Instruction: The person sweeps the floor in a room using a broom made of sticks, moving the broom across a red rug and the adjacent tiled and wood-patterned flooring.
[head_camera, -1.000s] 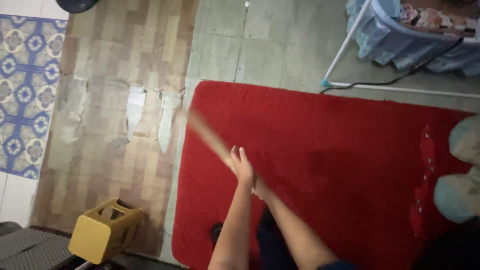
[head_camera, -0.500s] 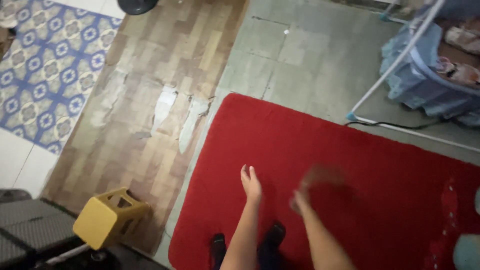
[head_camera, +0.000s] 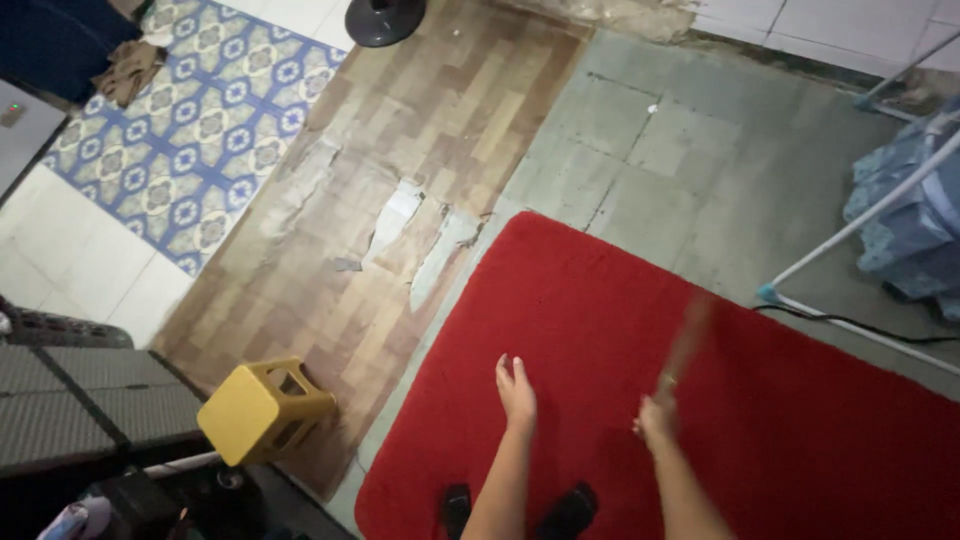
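The stick (head_camera: 686, 335) is blurred by motion, so its kind is unclear. The right hand (head_camera: 656, 418) has a closed grip on its lower end, above the red carpet (head_camera: 800, 430). The left hand (head_camera: 516, 390) is flat and open, holding nothing.

Worn wood-pattern flooring (head_camera: 440, 130), patterned blue tiles (head_camera: 190, 140), grey slabs (head_camera: 650, 150), yellow stool (head_camera: 262, 410).

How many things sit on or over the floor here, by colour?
Red: 1, the rug
Yellow: 1, the stool
Black: 1, the round fan base
Brownish: 1, the blurred stick in the right hand
Total: 4
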